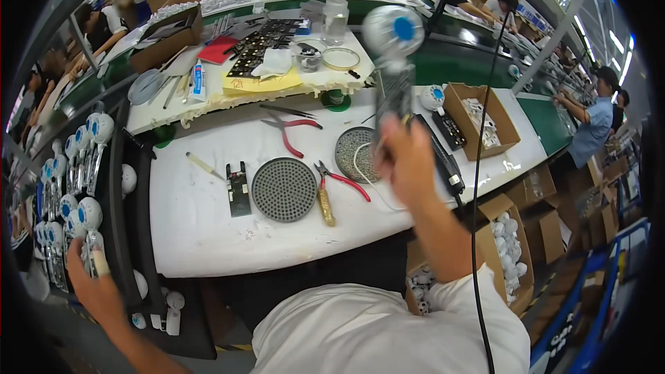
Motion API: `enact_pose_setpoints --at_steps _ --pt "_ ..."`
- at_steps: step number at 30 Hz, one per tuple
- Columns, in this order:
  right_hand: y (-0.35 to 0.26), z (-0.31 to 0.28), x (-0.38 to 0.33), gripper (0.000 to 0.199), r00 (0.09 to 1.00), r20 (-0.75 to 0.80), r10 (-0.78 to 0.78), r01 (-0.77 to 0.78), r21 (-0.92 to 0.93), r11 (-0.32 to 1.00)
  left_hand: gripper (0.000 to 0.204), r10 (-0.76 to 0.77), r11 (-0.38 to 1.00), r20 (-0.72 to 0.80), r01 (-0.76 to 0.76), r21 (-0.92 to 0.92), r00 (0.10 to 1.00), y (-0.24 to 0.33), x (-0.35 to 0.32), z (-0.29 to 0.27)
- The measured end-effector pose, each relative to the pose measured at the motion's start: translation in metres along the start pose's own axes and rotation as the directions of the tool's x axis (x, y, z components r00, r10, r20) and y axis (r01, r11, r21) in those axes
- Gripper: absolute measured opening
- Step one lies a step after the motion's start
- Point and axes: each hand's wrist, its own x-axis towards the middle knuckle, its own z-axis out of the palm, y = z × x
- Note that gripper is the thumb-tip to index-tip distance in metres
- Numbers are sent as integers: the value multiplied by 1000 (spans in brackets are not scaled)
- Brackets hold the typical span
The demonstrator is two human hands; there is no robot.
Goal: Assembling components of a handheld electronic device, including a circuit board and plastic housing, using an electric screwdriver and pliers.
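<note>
My right hand point(410, 159) is raised over the right side of the white worktable and closed around the handle of a handheld device point(393, 36). That device has a round white head with a blue disc and a clear, shiny handle; motion blurs it. At the far left, my left hand point(97, 291) is at a rack, its thumb and fingers around the handle of a similar device point(90, 213). One finger wears a tan wrap. More such devices point(100, 128) stand in rows on the rack. Below my right hand lies a round dish of small grains point(350, 156), partly crossed by a white cable.
On the table point(201, 235) lie a perforated round mat point(283, 190), red-handled pliers point(294, 137), cutters point(325, 201), a circuit board point(238, 190) and a black power tool point(447, 166). A carton point(509, 135) stands right. A black cable point(476, 235) hangs down. Several people work beyond.
</note>
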Motion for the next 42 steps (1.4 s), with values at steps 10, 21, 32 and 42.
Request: enact_pose_setpoints --at_steps 10,21,32,42 --pt "57 -156 236 34 903 -205 378 -408 -131 903 41 -83 997 263 80 24 961 -98 20 24" --pt "102 -178 284 16 950 -170 261 -258 45 965 57 -15 78 500 499 -863 866 65 -49 12" --pt "34 -32 25 14 840 152 -520 464 -698 545 68 187 131 435 417 -900 881 167 -77 59" --pt "22 56 -85 36 795 566 -219 316 -78 946 75 363 54 431 443 -895 826 207 -104 76"
